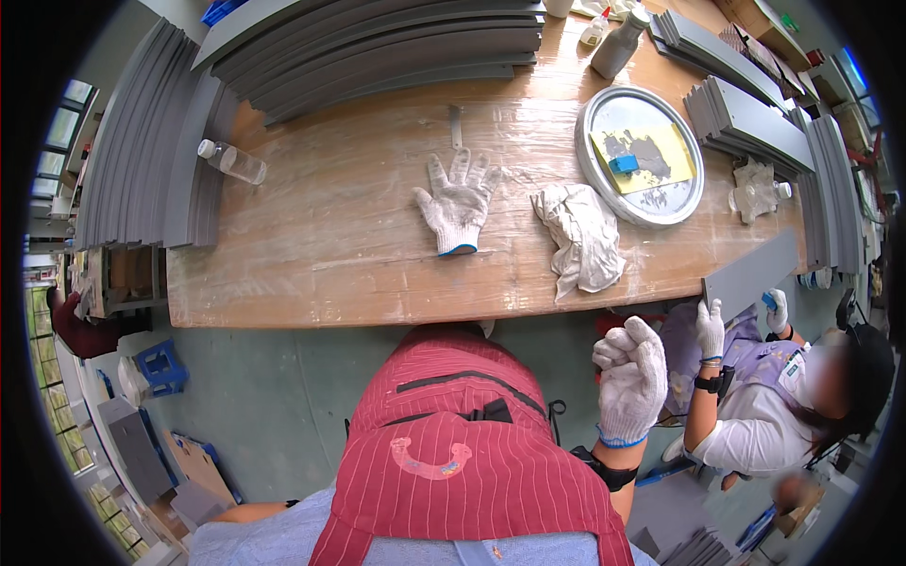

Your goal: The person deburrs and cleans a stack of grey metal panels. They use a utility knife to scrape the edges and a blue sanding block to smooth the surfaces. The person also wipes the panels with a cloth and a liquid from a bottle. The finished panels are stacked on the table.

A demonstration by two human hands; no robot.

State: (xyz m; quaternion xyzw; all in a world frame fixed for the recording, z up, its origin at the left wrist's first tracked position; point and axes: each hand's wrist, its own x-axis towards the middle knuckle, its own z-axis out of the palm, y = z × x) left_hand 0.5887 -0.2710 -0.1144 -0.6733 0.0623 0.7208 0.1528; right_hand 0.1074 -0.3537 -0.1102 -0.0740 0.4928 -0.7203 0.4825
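Note:
My right hand [632,377] wears a white knitted glove with a blue hem. It is raised in front of the table edge, right of my red striped apron [453,453], fingers loosely curled, with nothing visible in them. Only the forearm [255,511] of my left arm shows at the lower left; its hand is out of sight behind the apron. On the wooden table [330,264], an empty white glove [458,203] lies flat, its fingers pointing away from me. Just beyond its fingertips is a thin grey metal strip [456,127]. A crumpled white cloth [580,241] lies to the right.
A round lid [698,193] carries a yellow sheet [675,151] and a blue block [623,164]. Grey board stacks [377,57] line the far side. A clear bottle [236,162] lies left. At right, a co-worker [755,415] holds a grey board [750,278] and a blue block.

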